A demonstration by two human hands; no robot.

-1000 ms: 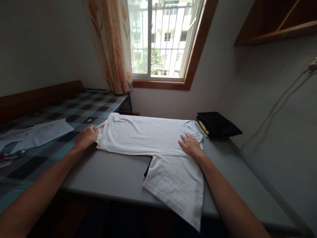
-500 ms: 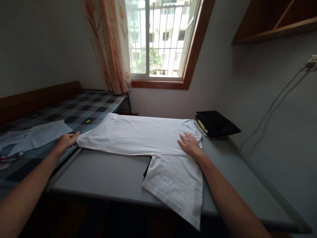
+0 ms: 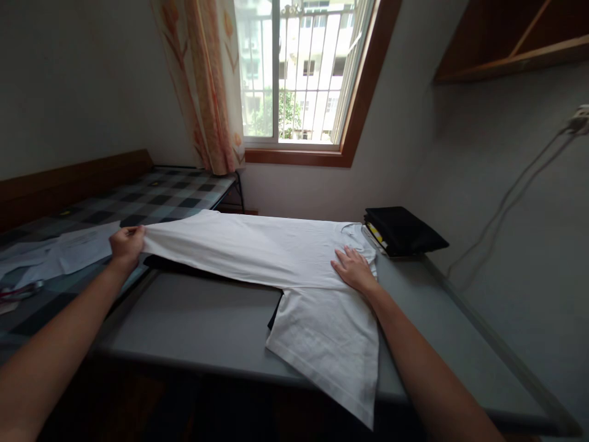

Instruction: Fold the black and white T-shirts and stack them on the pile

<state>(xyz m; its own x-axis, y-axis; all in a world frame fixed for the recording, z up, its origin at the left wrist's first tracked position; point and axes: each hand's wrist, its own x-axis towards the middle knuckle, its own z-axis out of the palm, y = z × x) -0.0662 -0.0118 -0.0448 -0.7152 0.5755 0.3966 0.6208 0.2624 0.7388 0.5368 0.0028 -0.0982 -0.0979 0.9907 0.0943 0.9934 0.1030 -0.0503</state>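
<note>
A white T-shirt [image 3: 257,248] lies stretched sideways over the grey table [image 3: 197,325], its near sleeve hanging past the front edge. My left hand [image 3: 127,248] is closed on the hem at the left end and holds it raised and taut. Dark cloth shows under the lifted hem and beside the sleeve; whether it is the shirt's inside or another piece, I cannot tell. My right hand [image 3: 353,268] rests flat on the shirt near the collar, fingers spread.
Right of the collar sits a black folder [image 3: 400,228] on some papers. A bed with a checked cover [image 3: 179,190] adjoins the table on the left, with loose paper sheets [image 3: 85,248] on it. A cable [image 3: 515,184] hangs along the right wall.
My left hand has risen slightly, lifting the hem and baring dark cloth beneath it. My right hand stays in place on the shirt.
</note>
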